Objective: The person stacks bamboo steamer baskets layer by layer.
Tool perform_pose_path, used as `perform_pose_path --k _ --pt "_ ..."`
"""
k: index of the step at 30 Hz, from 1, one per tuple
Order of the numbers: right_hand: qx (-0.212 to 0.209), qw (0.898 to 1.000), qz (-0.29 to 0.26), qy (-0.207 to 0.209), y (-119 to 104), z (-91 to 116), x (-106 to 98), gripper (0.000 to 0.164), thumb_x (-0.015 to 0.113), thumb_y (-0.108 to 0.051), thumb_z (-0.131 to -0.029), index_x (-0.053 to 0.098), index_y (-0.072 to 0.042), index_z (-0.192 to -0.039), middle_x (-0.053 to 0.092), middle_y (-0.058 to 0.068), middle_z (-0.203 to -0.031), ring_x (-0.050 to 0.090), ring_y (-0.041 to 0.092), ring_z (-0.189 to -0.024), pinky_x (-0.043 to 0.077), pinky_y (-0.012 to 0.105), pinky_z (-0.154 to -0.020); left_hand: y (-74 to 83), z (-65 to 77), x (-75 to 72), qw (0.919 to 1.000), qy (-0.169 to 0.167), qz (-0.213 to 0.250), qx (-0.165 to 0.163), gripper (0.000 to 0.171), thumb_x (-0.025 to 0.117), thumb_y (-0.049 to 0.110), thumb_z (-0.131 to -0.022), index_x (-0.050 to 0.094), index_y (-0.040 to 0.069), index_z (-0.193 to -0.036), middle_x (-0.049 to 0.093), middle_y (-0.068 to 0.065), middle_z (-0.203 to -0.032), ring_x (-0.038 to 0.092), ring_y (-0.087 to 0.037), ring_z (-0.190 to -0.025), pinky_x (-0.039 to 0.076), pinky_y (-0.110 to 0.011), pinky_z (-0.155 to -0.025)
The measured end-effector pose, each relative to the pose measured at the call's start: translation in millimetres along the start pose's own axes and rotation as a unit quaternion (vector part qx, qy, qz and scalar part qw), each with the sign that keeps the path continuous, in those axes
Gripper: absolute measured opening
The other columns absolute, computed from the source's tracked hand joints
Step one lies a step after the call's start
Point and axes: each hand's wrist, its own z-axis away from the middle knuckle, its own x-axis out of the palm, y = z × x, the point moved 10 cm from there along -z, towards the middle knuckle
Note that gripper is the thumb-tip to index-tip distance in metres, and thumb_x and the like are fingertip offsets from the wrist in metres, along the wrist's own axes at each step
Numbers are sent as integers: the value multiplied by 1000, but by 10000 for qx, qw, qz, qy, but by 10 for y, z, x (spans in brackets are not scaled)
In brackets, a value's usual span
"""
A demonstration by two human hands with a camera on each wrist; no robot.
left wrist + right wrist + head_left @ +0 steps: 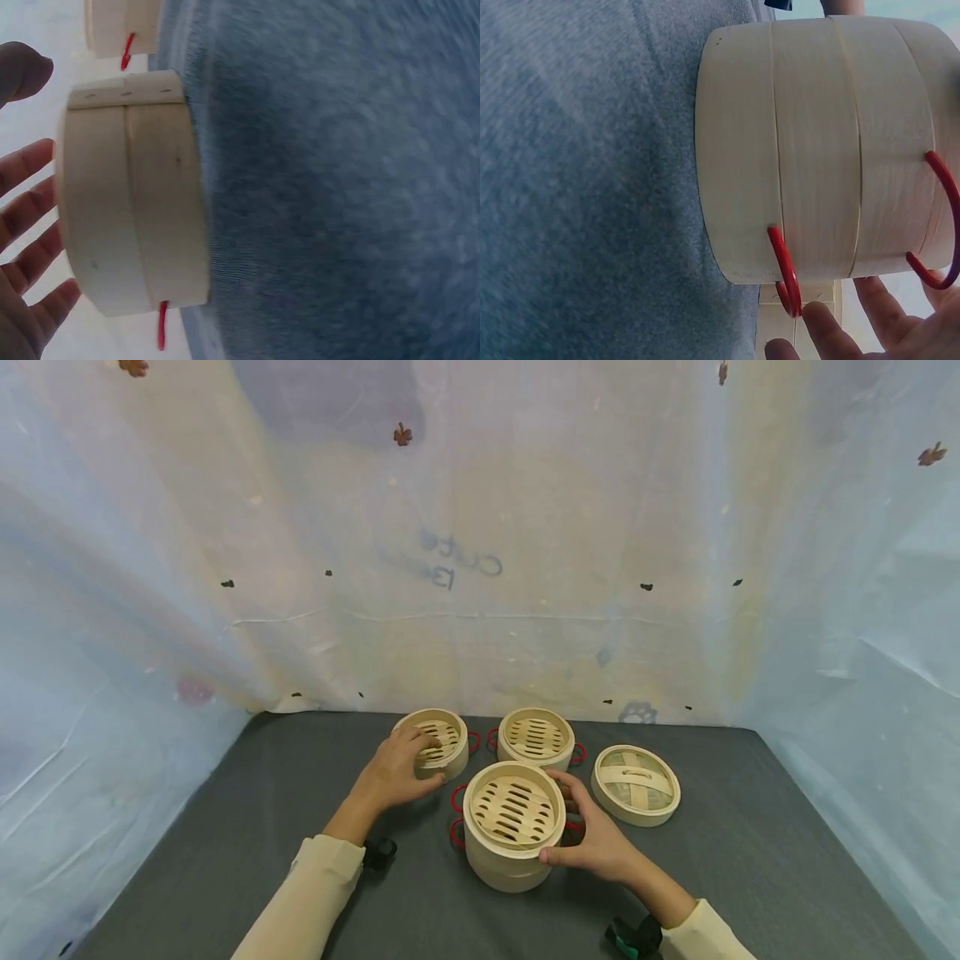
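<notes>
A stack of two bamboo steamer baskets (513,827), with slotted bottoms and red side handles, stands at the front middle. My right hand (592,839) holds its upper tier from the right side, thumb at the near rim and fingers at the far side. In the right wrist view, fingertips lie close by the red handles (784,270). My left hand (401,768) is over a single steamer basket (446,760) at the back left. Its fingers are spread above the slotted top in the left wrist view, the thumb by the near rim.
Another steamer basket (536,737) with red handles stands behind the stack. To the right lies a round woven steamer lid (636,785) with a strap handle. The dark grey table (750,860) is bordered by pale plastic sheeting (525,652) at the back and sides.
</notes>
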Motion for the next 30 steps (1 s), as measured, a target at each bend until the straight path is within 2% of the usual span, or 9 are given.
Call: perform_pose_path --k 6,14,17,25,30 --pt "52 10000 -16 -46 20 -6 6 97 80 -15 -75 20 -23 -151 42 19 -138 48 36 -119 44 53 -90 -89 19 101 9999 -113 -55 -40 46 76 39 -75 68 13 -113 63 -4 -112 59 -25 -103 48 -47 -88" --pt "64 10000 50 -43 37 -12 0 98 81 -15 -75 20 -20 -151 43 18 -137 49 36 -120 45 52 -90 -56 0 92 9990 158 -357 237 34 75 38 -73 70 21 -102 63 3 -91 55 -16 -83 43 -46 -75" --pt "78 9999 56 -61 37 -18 2 98 81 -15 -75 20 -16 -151 43 18 -137 49 35 -119 45 51 -90 -59 -7 106 9985 190 -462 245 29 75 34 -74 70 22 -100 64 4 -90 57 -17 -85 43 -48 -76" --pt "197 9998 -27 -68 57 -19 -4 99 81 -15 -74 20 -20 -151 43 13 -138 49 33 -119 48 44 -89 -76 -27 141 9978 138 -648 98 26 73 29 -74 70 24 -99 65 3 -90 60 -20 -91 42 -54 -88" --pt "238 9997 -64 -71 66 -22 -10 99 82 -15 -74 20 -23 -151 43 13 -137 49 34 -120 48 46 -89 -79 -45 163 9973 41 -730 11 24 73 27 -74 68 26 -98 64 5 -91 58 -18 -88 40 -51 -86"
